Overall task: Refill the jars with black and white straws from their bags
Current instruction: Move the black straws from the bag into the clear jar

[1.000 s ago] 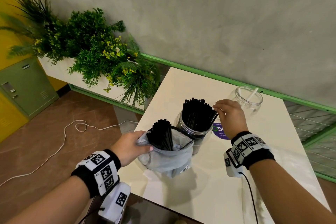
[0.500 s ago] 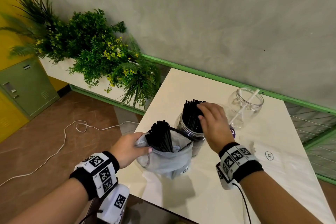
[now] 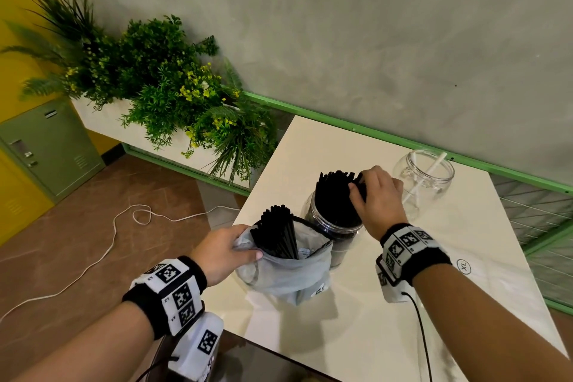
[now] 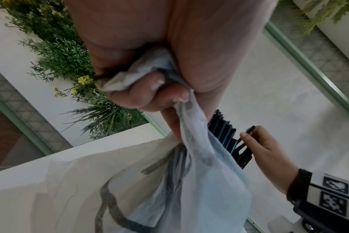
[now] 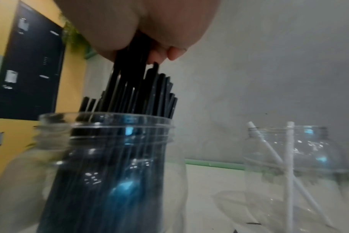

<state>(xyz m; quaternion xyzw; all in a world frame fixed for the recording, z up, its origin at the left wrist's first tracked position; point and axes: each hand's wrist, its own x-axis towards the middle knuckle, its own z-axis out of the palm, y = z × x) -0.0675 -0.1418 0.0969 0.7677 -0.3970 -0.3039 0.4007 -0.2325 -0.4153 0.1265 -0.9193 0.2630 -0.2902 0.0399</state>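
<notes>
Head view puts my left hand nearest, its fingers and thumb bunched round the rim of the thin pale-grey plastic bag that stands on the cream-white tabletop. In the left wrist view I see that same hand crumpling the bag's film tight in a closed fist. A bundle of black straws stands upright inside the open bag, its ends poking above the mouth.

Just behind the bag and touching it is the clear plastic jar packed with black straws. My right hand sits on top of that bundle, fingers curled down over the far-side straw ends, thumb on the near side. From the right wrist view, my right hand has several of the jar's black straws gathered between thumb and fingers, those few standing higher than the rest in the jar.

Further back and to the right, well apart from the bag, stands a 2nd clear round jar holding only 2 white straws, which lean and cross inside it. I cannot tell from any view where a bag of white straws is.

Beyond the table's left edge I see a white planter of green foliage with yellow flowers, a green locker, and a white cable on the brown floor.
</notes>
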